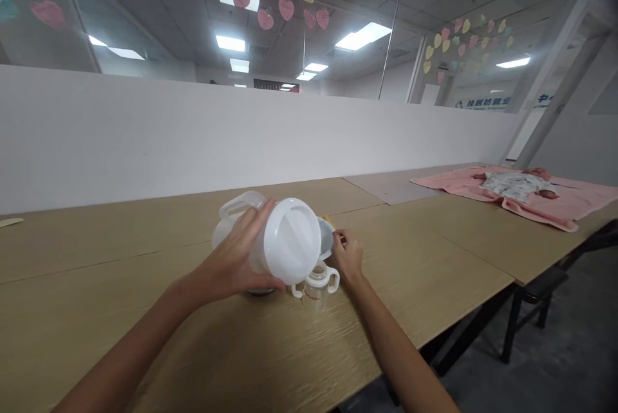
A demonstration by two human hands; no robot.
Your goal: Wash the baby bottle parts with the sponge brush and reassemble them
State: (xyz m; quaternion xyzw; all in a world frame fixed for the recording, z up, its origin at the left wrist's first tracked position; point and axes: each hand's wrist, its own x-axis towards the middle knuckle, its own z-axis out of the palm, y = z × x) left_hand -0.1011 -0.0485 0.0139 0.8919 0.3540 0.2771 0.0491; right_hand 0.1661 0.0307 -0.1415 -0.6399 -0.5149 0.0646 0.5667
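My left hand (241, 255) wraps round a white plastic pitcher (293, 242), which is tilted to the right with its round lid facing me and its handle at the back. Just below the pitcher's lid stands a clear baby bottle (316, 291), upright on the table, with two white side handles and its top uncapped. Behind the bottle is a pale grey bowl-like piece (326, 239), partly hidden by the pitcher. The bent fingers of my right hand (348, 252) pinch at its right edge. Whether liquid flows from the pitcher I cannot tell.
Brown tables (410, 258) joined in a row run along a white partition (193, 136). At the far right a baby doll (514, 184) lies on a pink blanket (562, 217). A dark stool (535, 287) stands by the table's right edge. Something yellow (329, 220) shows behind the grey piece.
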